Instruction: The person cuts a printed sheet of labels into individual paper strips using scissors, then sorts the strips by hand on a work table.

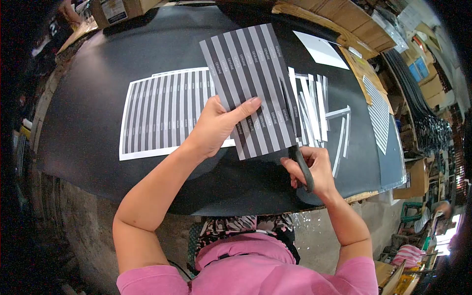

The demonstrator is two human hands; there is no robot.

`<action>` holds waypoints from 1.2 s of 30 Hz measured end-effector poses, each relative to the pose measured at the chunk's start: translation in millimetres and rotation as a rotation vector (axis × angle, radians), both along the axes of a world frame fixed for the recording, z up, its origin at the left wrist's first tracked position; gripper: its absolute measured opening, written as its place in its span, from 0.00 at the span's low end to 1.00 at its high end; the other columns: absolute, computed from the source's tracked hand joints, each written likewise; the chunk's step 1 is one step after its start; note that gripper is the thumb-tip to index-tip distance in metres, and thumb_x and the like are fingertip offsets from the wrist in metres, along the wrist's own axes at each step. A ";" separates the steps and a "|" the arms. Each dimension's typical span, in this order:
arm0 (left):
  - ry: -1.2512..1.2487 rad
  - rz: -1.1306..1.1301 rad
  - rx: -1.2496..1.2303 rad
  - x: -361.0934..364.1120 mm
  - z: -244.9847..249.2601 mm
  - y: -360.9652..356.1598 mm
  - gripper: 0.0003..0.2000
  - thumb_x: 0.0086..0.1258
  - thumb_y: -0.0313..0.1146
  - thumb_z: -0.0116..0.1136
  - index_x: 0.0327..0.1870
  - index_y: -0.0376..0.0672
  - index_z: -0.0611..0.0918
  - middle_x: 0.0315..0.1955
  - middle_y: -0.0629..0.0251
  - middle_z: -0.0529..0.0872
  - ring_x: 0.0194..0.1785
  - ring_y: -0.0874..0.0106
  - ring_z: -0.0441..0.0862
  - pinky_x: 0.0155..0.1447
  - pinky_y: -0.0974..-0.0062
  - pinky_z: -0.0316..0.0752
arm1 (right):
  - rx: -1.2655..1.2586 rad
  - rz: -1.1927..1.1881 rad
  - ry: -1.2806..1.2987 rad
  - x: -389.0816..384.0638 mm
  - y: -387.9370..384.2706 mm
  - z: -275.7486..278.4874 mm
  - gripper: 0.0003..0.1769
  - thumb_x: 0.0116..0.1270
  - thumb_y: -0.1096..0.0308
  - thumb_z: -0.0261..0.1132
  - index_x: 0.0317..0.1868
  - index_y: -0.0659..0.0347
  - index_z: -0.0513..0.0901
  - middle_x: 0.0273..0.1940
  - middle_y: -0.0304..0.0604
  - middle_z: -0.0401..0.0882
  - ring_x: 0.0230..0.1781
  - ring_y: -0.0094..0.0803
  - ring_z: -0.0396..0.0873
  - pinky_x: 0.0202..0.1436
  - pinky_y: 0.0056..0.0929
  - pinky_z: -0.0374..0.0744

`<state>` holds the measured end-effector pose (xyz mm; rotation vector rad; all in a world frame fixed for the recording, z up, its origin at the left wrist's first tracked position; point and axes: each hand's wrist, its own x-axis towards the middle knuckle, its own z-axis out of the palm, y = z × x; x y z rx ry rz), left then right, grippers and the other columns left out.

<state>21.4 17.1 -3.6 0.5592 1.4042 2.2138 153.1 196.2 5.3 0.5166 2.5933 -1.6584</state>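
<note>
My left hand (219, 123) grips a striped sheet (246, 73) in black and grey, printed with "GENUINE LEATHER", thumb on top and fingers behind. The sheet is held up above the table. In my right hand (314, 169) is a pair of scissors (303, 167) with dark handles. Their blades lie along the sheet's right edge, around a narrow strip there. A larger striped sheet (164, 110) with white margins lies on the table behind my left hand. Cut white strips (309, 105) are heaped to the right of the held sheet.
The black table top (83, 123) spreads under everything. A white sheet (322, 49) lies at the back right, and another striped sheet (376, 113) hangs near the right edge. Cardboard boxes (339, 19) stand behind. Dark cords (418, 93) hang at the right.
</note>
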 end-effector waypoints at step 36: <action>0.109 0.050 -0.134 3.0 -0.4 0.2 0.14 0.64 0.33 0.61 0.45 0.33 0.78 0.39 0.62 0.84 0.40 0.77 0.81 0.45 0.79 0.76 | -0.113 0.012 -0.089 -5.9 -1.5 7.4 0.14 0.54 0.65 0.68 0.19 0.67 0.78 0.14 0.38 0.75 0.14 0.21 0.74 0.16 0.20 0.71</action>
